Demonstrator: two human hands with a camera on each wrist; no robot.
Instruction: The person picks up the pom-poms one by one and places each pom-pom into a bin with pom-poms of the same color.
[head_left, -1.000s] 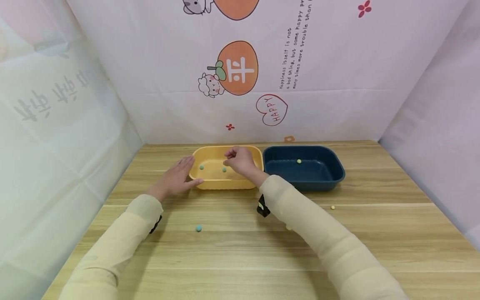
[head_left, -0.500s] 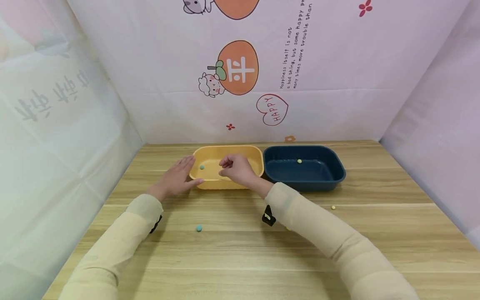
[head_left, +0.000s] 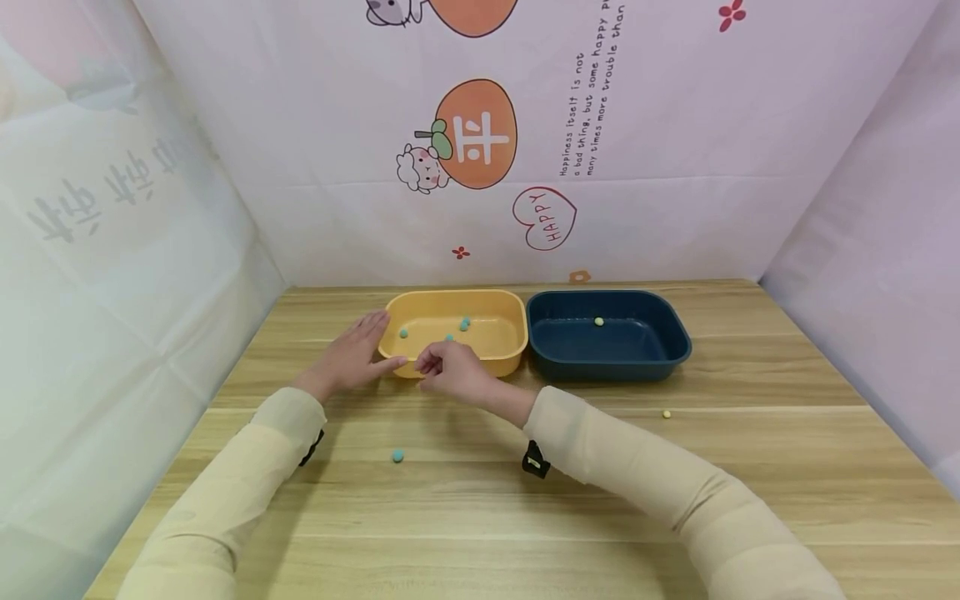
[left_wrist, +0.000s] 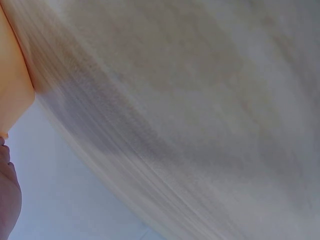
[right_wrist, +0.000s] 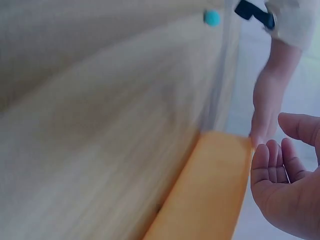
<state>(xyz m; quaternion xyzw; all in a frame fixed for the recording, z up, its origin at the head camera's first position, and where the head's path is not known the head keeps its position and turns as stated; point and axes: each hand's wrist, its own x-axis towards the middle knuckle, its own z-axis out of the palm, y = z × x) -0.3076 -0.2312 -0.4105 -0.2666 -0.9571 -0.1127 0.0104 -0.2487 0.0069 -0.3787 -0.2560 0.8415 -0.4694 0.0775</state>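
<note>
My left hand [head_left: 348, 358] rests on the left end of the yellow bin [head_left: 498, 364], fingers extended on its rim and thumb at the front corner. Just over the bin's front rim is my right hand [head_left: 457, 375]. In the right wrist view the right hand [right_wrist: 290, 185] has loosely bent fingers, thumb apart, and nothing between them. Several small teal balls lie in the bin, one [head_left: 403, 333] at the left and another [head_left: 464, 327] near the middle. A further teal ball [head_left: 397, 456] is on the table, nearer the front.
A dark blue bin [head_left: 609, 369] stands against the yellow one's right side, with a small yellow ball [head_left: 598, 322] inside. Another yellow ball [head_left: 666, 414] lies on the wooden table [head_left: 450, 517] in front of it. Printed cloth [head_left: 337, 167] hangs behind and at both sides.
My right hand has come out of the yellow bin toward the front and left, uncovering teal balls near its middle. The left hand has stayed in place.
</note>
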